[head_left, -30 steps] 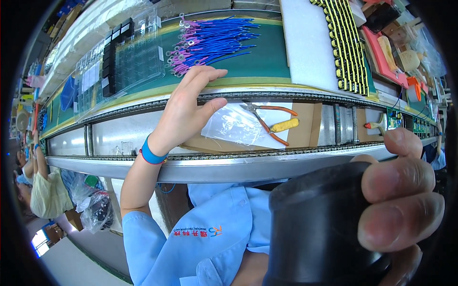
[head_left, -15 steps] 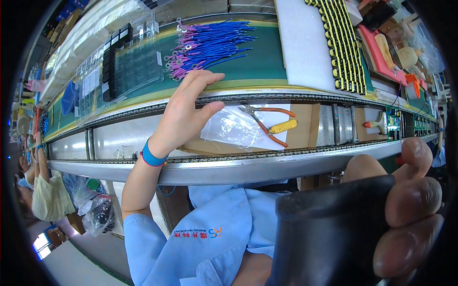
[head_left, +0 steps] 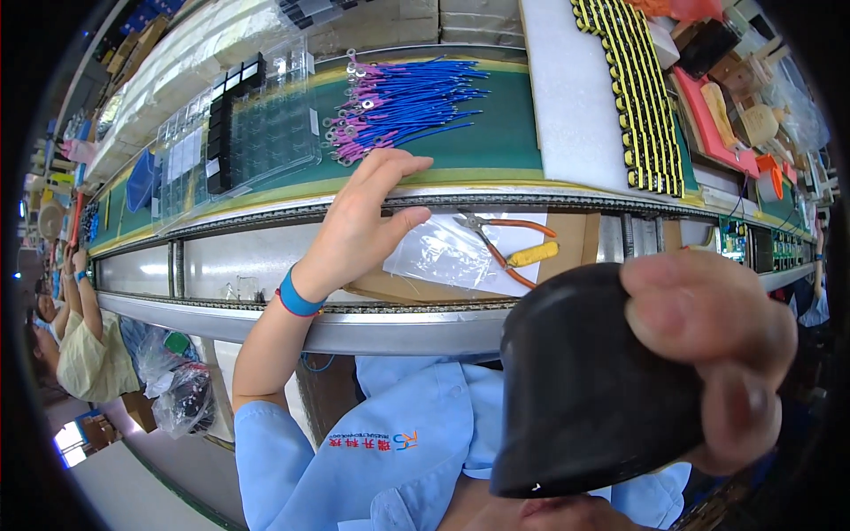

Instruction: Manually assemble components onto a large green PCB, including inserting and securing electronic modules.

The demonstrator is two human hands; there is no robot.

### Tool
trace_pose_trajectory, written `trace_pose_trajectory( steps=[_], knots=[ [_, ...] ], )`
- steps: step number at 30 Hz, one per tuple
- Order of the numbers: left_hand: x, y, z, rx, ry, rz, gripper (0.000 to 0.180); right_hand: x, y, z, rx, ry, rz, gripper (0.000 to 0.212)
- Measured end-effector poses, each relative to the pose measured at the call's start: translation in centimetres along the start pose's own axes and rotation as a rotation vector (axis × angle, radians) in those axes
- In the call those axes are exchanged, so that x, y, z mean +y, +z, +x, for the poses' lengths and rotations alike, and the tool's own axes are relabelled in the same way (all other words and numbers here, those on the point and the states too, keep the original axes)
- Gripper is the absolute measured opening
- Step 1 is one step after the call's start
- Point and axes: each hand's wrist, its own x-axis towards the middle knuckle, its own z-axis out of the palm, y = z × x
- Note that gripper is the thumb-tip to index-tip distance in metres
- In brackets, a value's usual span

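My left hand (head_left: 359, 226) rests over the near rail of the workbench line, fingers and thumb apart and nothing between them. Just beyond its fingertips lies a bundle of blue wires (head_left: 434, 93) with pink sleeves and ring terminals. My right hand (head_left: 726, 345) is raised very close to the camera, wrapped around a black cup (head_left: 584, 389) that looks tilted. The cup's large dark body hides part of the rail and of my blue shirt. Between the rails lie cutting pliers (head_left: 500, 246) with orange handles and a yellow grip, beside a clear plastic bag (head_left: 434, 257).
A clear tray (head_left: 279, 128) with a row of black blocks (head_left: 219, 133) is at the left. White foam (head_left: 575, 106) carries rows of black-and-yellow parts (head_left: 642, 115). Green circuit boards (head_left: 735, 239) stand farther right. Another person (head_left: 93, 345) is at the far left.
The black cup and my right hand have moved left and the cup has tipped over. My left hand stays in the same pose, while the whole view has shifted slightly.
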Motion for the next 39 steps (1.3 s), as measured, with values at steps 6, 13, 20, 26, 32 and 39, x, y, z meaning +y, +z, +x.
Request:
trace_pose_trajectory(
  steps=[6,13,20,26,32,39],
  knots=[
    [-0.2,-0.4,0.0,0.001,0.056,-0.001,0.048,2.2,0.6,0.7,-0.081,-0.123,0.162,0.067],
    [-0.9,-0.1,-0.1,0.019,0.142,0.013,0.049,3.0,3.1,2.2,-0.121,-0.091,0.302,0.074],
    [-0.6,0.1,-0.4,0.045,0.083,-0.111,0.048,2.5,2.5,2.8,-0.225,0.034,0.333,0.076],
    [-0.6,0.1,-0.3,0.031,-0.009,-0.19,0.048,2.4,2.4,2.7,-0.214,0.017,0.299,0.075],
    [-1.0,0.1,-0.5,0.045,0.036,-0.093,0.048,2.8,3.0,2.4,-0.131,-0.015,0.31,0.072],
    [-0.8,-0.2,-0.3,-0.028,0.116,0.032,0.045,3.6,2.8,2.1,-0.181,-0.026,0.309,0.078]
  ],
)
